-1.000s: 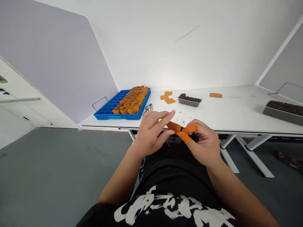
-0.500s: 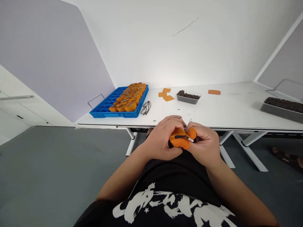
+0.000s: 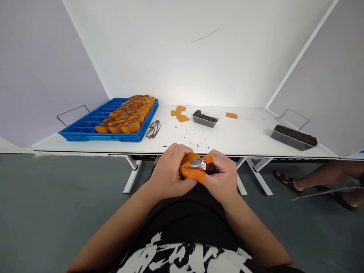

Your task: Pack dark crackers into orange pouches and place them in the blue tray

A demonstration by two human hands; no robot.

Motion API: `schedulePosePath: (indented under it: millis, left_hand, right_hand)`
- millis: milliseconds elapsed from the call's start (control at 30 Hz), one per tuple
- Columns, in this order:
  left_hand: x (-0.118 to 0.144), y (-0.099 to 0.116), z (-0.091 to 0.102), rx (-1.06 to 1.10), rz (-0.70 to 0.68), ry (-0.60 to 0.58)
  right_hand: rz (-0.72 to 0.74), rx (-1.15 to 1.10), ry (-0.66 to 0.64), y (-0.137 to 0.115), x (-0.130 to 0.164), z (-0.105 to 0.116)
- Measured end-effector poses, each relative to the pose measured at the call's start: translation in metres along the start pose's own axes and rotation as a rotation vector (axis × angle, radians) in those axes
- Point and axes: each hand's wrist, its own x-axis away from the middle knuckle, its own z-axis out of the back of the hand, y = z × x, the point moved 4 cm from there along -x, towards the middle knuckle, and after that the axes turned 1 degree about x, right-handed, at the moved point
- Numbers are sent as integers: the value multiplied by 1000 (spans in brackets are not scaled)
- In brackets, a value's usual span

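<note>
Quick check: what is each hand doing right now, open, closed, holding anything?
Left hand: closed on the orange piece.
Right hand: closed, pinching the same orange piece, where a small silver part shows.

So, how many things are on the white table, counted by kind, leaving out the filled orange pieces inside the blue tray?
Blue tray: 1
Grey trays of dark parts: 2
Flat orange pieces: 4
Glasses: 1
Total: 8

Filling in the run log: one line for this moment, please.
left hand: grips orange piece | right hand: same piece, shiny part on top | above lap
</note>
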Motion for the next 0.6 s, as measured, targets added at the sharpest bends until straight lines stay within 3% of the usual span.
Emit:
schedulePosePath:
  millis: [100,267,400,533,600]
  left_hand:
    - [0,-3,-2,-24,65,-36]
    - [1,-3,-3,-1,101,-95]
    - [3,-2,-2,39,89,-175]
    - [6,-3,-11,229,38,-354]
    - [9,-6,-18,335,37,-380]
  right_hand:
    - [109,62,64,4,3,3]
    - [472,107,210,7,14,14]
    - [552,108,100,11,12,17]
    - [467,68,-95,12,9,15]
    - [409,46,-182,12,12,11]
